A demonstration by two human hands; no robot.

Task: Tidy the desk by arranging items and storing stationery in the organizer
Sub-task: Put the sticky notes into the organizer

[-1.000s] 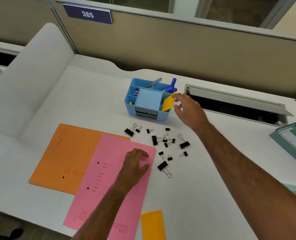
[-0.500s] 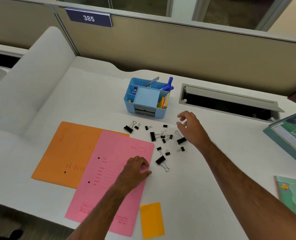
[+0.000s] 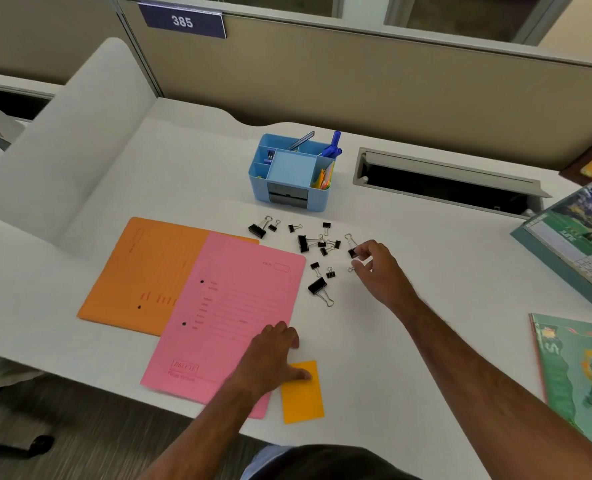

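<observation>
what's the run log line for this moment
step: collecting binder clips | right hand: pinching binder clip on desk | left hand: resting on pink folder, touching yellow note | organizer: upright behind clips

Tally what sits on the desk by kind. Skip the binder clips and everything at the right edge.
Folders: 2 (orange folder, pink folder)
Yellow card: 1
Blue organizer: 1
Total: 4

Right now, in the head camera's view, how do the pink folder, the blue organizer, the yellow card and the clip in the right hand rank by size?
1. pink folder
2. blue organizer
3. yellow card, nearer the camera, so less sure
4. binder clip, pinched by the right hand
</observation>
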